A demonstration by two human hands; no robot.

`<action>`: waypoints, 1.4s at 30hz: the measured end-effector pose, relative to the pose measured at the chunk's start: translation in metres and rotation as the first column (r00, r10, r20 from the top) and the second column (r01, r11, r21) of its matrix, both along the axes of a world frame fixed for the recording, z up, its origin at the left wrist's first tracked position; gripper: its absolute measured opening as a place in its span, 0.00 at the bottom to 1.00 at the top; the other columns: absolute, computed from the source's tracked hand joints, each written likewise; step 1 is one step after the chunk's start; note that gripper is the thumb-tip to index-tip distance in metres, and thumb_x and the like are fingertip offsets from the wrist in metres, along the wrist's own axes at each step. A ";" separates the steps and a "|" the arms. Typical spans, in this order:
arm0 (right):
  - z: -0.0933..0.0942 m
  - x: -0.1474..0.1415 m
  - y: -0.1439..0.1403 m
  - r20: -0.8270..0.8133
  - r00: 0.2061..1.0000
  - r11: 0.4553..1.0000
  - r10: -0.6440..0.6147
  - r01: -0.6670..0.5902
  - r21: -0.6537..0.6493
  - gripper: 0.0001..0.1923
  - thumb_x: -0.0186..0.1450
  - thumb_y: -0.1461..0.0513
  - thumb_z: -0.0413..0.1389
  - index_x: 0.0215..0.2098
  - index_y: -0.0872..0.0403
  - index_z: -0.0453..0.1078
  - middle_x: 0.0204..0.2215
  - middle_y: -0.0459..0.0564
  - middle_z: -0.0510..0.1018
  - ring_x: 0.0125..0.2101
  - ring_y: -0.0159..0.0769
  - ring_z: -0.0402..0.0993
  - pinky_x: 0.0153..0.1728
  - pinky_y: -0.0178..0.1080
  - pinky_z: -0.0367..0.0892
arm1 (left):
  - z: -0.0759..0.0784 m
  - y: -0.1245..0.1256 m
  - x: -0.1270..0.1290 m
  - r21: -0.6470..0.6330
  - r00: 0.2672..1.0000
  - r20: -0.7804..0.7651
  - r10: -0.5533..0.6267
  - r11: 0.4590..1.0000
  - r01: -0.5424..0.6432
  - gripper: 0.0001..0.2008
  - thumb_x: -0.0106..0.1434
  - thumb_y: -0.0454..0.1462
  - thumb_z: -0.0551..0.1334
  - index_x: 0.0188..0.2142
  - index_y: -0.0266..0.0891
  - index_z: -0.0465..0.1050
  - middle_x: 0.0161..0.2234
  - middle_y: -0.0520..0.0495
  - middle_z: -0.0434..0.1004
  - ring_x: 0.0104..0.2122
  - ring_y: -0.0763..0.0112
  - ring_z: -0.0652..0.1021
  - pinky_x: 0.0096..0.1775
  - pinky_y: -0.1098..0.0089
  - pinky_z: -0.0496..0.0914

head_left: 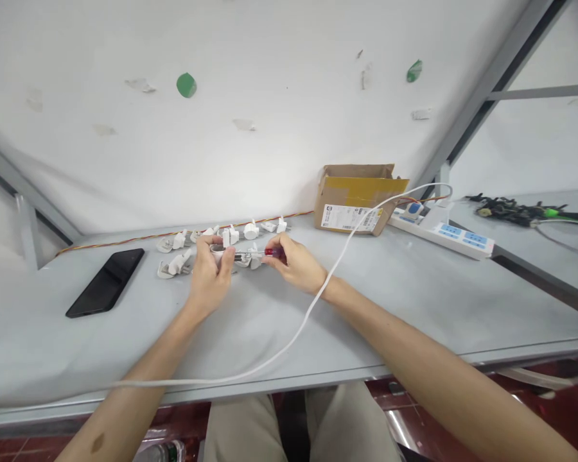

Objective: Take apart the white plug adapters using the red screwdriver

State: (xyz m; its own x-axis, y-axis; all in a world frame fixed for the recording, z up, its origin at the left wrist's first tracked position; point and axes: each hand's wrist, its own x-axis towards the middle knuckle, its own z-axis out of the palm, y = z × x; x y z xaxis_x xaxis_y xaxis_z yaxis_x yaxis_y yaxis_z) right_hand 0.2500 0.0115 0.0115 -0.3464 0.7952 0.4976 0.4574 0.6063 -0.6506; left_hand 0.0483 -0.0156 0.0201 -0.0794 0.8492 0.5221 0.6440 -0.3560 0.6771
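My right hand [296,260] is closed around the red handle of a screwdriver [273,253], whose thin shaft points left. The shaft reaches toward my left hand [209,269], which is closed on a small white plug [216,249], largely covered by the fingers. Whether the screwdriver tip touches the plug, I cannot tell. Behind and beside both hands, several white plugs [251,230] lie in loose rows on the grey tabletop [270,321]. Another pair of white plugs [176,264] rests just left of my left hand.
A black phone [106,282] lies at the left. At the back right stand an open cardboard box [354,199] and a white power strip [462,240]. A white cable [313,308] crosses over my right wrist. Twisted coloured wire [120,242] runs along the wall.
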 end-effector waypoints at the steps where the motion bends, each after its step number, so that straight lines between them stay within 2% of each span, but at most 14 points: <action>1: 0.000 0.000 0.001 -0.001 1.000 1.000 0.009 -0.009 0.017 0.08 0.64 0.60 0.56 0.39 0.54 0.63 0.33 0.48 0.74 0.31 0.33 0.70 0.32 0.35 0.64 | 0.000 0.000 0.000 -0.011 1.000 0.004 0.001 1.000 -0.001 0.16 0.64 0.47 0.53 0.46 0.40 0.55 0.30 0.51 0.68 0.24 0.71 0.69 0.34 0.65 0.65; 4: 0.002 0.001 0.003 0.020 1.000 0.995 0.009 -0.011 0.102 0.03 0.66 0.62 0.53 0.36 0.54 0.65 0.34 0.49 0.74 0.35 0.34 0.70 0.37 0.37 0.64 | 0.001 -0.001 0.000 -0.017 1.000 -0.003 0.004 1.000 -0.004 0.16 0.64 0.46 0.53 0.45 0.40 0.56 0.26 0.53 0.67 0.23 0.71 0.68 0.33 0.66 0.65; 7: 0.005 0.003 0.004 0.064 0.998 0.988 -0.011 0.001 0.156 0.09 0.69 0.61 0.48 0.33 0.54 0.67 0.33 0.50 0.73 0.36 0.35 0.70 0.40 0.38 0.64 | 0.001 -0.002 0.001 -0.006 1.000 -0.013 -0.004 1.000 0.004 0.15 0.64 0.46 0.53 0.45 0.40 0.56 0.25 0.55 0.65 0.23 0.71 0.68 0.33 0.66 0.64; 9: 0.005 0.002 0.003 0.069 0.998 0.991 -0.013 0.003 0.134 0.11 0.70 0.60 0.47 0.33 0.54 0.67 0.32 0.49 0.74 0.36 0.35 0.70 0.39 0.38 0.64 | 0.000 -0.002 0.001 -0.003 1.000 -0.019 -0.012 1.000 0.012 0.15 0.64 0.46 0.53 0.46 0.40 0.56 0.25 0.55 0.64 0.23 0.72 0.67 0.33 0.67 0.64; 11: 0.004 0.001 0.001 0.046 0.999 0.997 -0.002 -0.001 0.078 0.07 0.67 0.58 0.52 0.37 0.54 0.66 0.33 0.49 0.74 0.34 0.34 0.70 0.37 0.38 0.65 | -0.001 -0.002 0.001 -0.004 1.000 -0.009 -0.011 1.000 0.011 0.15 0.64 0.46 0.53 0.46 0.40 0.56 0.27 0.54 0.65 0.24 0.72 0.68 0.33 0.66 0.64; 14: 0.000 0.000 0.001 0.003 1.000 0.999 0.017 -0.017 0.028 0.10 0.64 0.59 0.57 0.41 0.54 0.64 0.35 0.49 0.74 0.33 0.33 0.70 0.34 0.37 0.66 | -0.001 0.000 0.000 -0.002 1.000 0.019 -0.002 1.000 0.002 0.16 0.64 0.46 0.53 0.46 0.40 0.56 0.31 0.51 0.67 0.25 0.71 0.69 0.34 0.66 0.65; 18: -0.001 0.002 0.004 0.024 0.999 0.993 0.031 -0.033 0.110 0.03 0.67 0.63 0.52 0.38 0.53 0.66 0.36 0.50 0.73 0.36 0.34 0.70 0.38 0.38 0.65 | 0.001 0.000 0.000 0.007 1.000 0.012 0.002 1.000 -0.002 0.15 0.64 0.46 0.54 0.45 0.40 0.56 0.29 0.52 0.67 0.24 0.72 0.68 0.33 0.67 0.64; 23: 0.004 0.003 0.003 0.101 0.995 0.989 0.016 -0.031 0.145 0.12 0.71 0.59 0.45 0.35 0.53 0.68 0.32 0.49 0.73 0.36 0.35 0.69 0.39 0.39 0.64 | 0.001 -0.001 0.001 -0.006 1.000 0.014 0.000 1.000 0.000 0.16 0.64 0.46 0.53 0.46 0.40 0.56 0.27 0.53 0.66 0.25 0.70 0.70 0.34 0.66 0.64; 26: 0.003 0.001 0.000 0.050 0.999 0.999 0.012 -0.014 0.041 0.09 0.68 0.57 0.51 0.41 0.54 0.66 0.33 0.49 0.74 0.32 0.34 0.70 0.35 0.38 0.65 | 0.000 -0.001 0.001 -0.016 1.000 0.018 -0.011 1.000 0.011 0.16 0.64 0.46 0.53 0.46 0.40 0.56 0.27 0.52 0.67 0.26 0.69 0.71 0.35 0.65 0.65; 28: 0.000 0.000 -0.001 0.008 1.000 1.000 0.019 -0.019 -0.010 0.12 0.65 0.57 0.55 0.43 0.54 0.63 0.33 0.48 0.74 0.30 0.33 0.70 0.33 0.37 0.65 | 0.000 0.000 0.001 -0.019 0.999 0.032 -0.012 1.000 0.012 0.16 0.64 0.46 0.53 0.46 0.40 0.56 0.28 0.51 0.68 0.25 0.70 0.71 0.34 0.65 0.65; 33: -0.002 0.002 0.004 0.004 0.999 0.996 0.046 -0.046 0.081 0.03 0.67 0.62 0.52 0.38 0.53 0.65 0.35 0.49 0.74 0.34 0.34 0.70 0.36 0.37 0.65 | 0.000 -0.001 0.000 -0.028 0.999 0.032 -0.009 1.000 0.010 0.16 0.64 0.47 0.53 0.46 0.40 0.56 0.28 0.52 0.68 0.24 0.71 0.69 0.34 0.65 0.65; 36: 0.003 0.003 0.004 0.071 0.997 0.989 0.012 -0.022 0.143 0.10 0.70 0.60 0.47 0.35 0.53 0.67 0.32 0.49 0.73 0.35 0.35 0.69 0.39 0.39 0.64 | 0.000 -0.002 0.001 0.000 1.000 0.016 -0.015 1.000 0.015 0.16 0.64 0.47 0.53 0.45 0.40 0.56 0.32 0.50 0.68 0.27 0.71 0.70 0.35 0.65 0.65; 38: 0.005 0.002 0.002 0.086 0.996 0.991 -0.009 -0.002 0.136 0.14 0.71 0.59 0.44 0.33 0.53 0.67 0.31 0.49 0.73 0.34 0.35 0.69 0.39 0.39 0.64 | 0.001 -0.002 0.002 0.006 1.000 -0.007 -0.020 1.000 0.020 0.15 0.64 0.46 0.53 0.45 0.40 0.56 0.33 0.50 0.68 0.28 0.70 0.71 0.36 0.66 0.65; 42: 0.002 0.000 -0.001 0.017 1.000 0.999 -0.016 0.015 0.042 0.11 0.64 0.56 0.56 0.40 0.54 0.65 0.34 0.49 0.74 0.32 0.34 0.70 0.35 0.38 0.65 | 0.001 -0.001 0.001 -0.017 1.000 -0.012 -0.010 1.000 0.010 0.15 0.64 0.46 0.53 0.45 0.40 0.56 0.32 0.50 0.68 0.30 0.69 0.71 0.36 0.66 0.65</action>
State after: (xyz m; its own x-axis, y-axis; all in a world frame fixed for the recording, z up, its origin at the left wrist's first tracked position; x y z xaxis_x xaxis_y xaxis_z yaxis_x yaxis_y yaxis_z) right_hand 0.2501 0.0104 0.0132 -0.3433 0.7789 0.5249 0.4779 0.6260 -0.6163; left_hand 0.0497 -0.0166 0.0206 -0.0645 0.8586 0.5086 0.6487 -0.3512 0.6752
